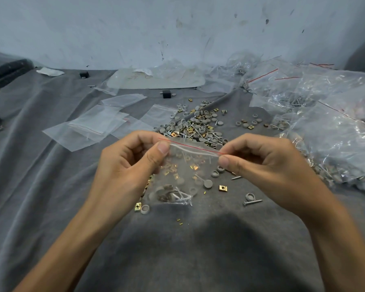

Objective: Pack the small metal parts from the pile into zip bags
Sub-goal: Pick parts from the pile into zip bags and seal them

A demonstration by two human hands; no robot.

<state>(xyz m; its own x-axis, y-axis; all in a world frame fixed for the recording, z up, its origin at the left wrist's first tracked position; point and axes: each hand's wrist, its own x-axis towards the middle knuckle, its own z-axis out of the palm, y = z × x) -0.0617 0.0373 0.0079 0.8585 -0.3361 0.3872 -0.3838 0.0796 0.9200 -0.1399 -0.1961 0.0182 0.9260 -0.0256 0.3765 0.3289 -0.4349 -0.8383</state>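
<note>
Nothing here can be read — no label, brand or number. The pale sheet (156,83) at the back of the cloth carries faint reddish scribbles, too blurred to make out; the paper scrap (50,71) to the left shows no legible marks.

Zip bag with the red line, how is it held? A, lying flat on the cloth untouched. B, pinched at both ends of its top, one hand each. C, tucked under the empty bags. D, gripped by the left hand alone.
B: the left hand and the right hand each pinch one end of the top strip of the zip bag.
</note>
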